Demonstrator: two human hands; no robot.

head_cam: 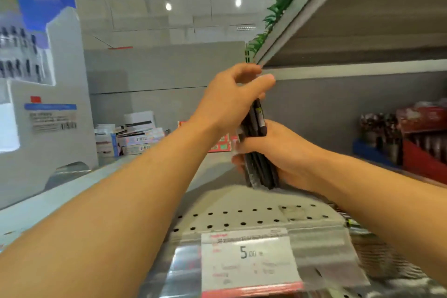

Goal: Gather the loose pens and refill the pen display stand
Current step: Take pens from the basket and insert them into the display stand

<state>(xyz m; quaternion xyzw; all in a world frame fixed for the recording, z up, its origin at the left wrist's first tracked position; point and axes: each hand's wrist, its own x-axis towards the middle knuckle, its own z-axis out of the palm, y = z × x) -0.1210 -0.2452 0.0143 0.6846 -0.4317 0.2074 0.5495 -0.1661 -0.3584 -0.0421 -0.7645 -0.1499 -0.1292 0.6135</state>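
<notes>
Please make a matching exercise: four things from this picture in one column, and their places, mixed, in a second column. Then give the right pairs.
Things:
1. bundle of black pens
2. white price tag with "5.00"
3. tall white and blue cardboard display stand
4. red display box

Places:
A. far left
B. far right
C. gripped by left hand and right hand
D. bottom, on shelf edge

Pairs: 1-C, 2-D, 3-A, 4-B

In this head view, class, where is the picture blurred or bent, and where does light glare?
Head view: motion blur smears the left hand, the pens and the display stand; the wide lens bends the shelf edge; two ceiling lamps glare; the price tag reads partly.
</notes>
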